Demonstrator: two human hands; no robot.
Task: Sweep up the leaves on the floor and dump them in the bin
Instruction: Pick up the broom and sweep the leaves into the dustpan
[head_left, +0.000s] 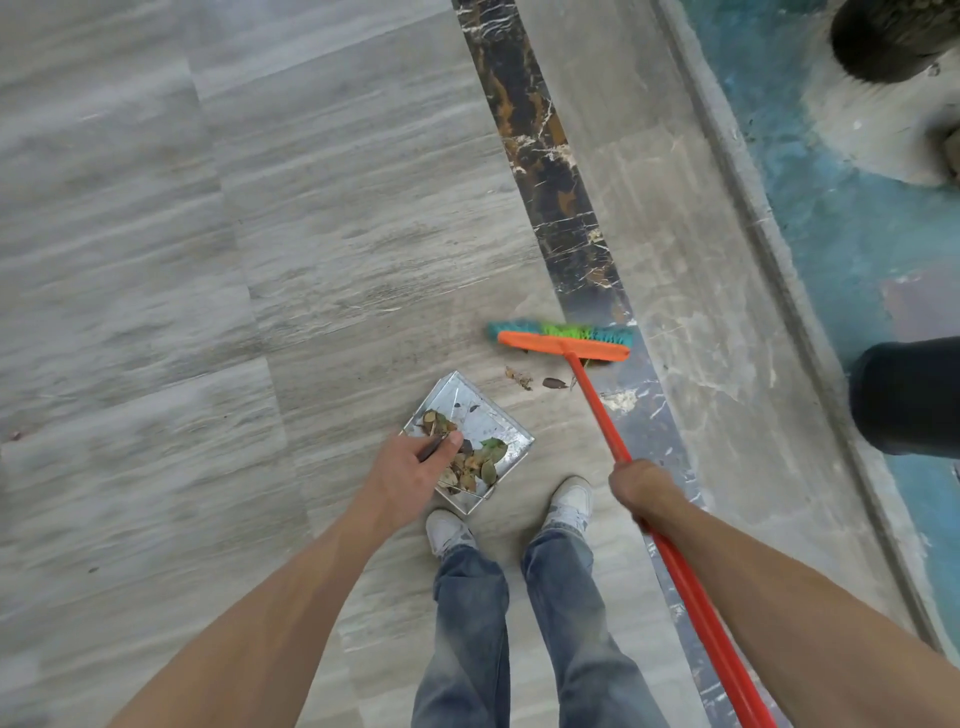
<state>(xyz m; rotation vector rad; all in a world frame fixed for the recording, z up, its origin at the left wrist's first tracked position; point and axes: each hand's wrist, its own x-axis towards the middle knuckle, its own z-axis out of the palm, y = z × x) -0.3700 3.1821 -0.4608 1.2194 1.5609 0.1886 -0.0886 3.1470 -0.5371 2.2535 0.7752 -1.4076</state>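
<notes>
The left hand (415, 462) is curling its fingers round the thin handle of the metal dustpan (483, 415), which is sitting on the grey floor (208, 260) just ahead of the shoes, its open mouth facing up toward the broom. The right hand (636, 486) is wrapping tight round the orange broom handle (597, 410), and the broom head (563, 343) is resting near the edge of the dark marble strip (545, 171). Most of the leaves (470, 460) are already lying in the pan; 2 stray leaves (535, 379) are sitting between the bristles and the pan's lip. Probably the last gather is coming. To do it well: keeping the pan's lip flat against the floor, drawing the bristles in short, low strokes toward the mouth, and steadying the pan so nothing is slipping underneath. The dark round object (906, 397) at the right edge may be the bin, though that is uncertain.
</notes>
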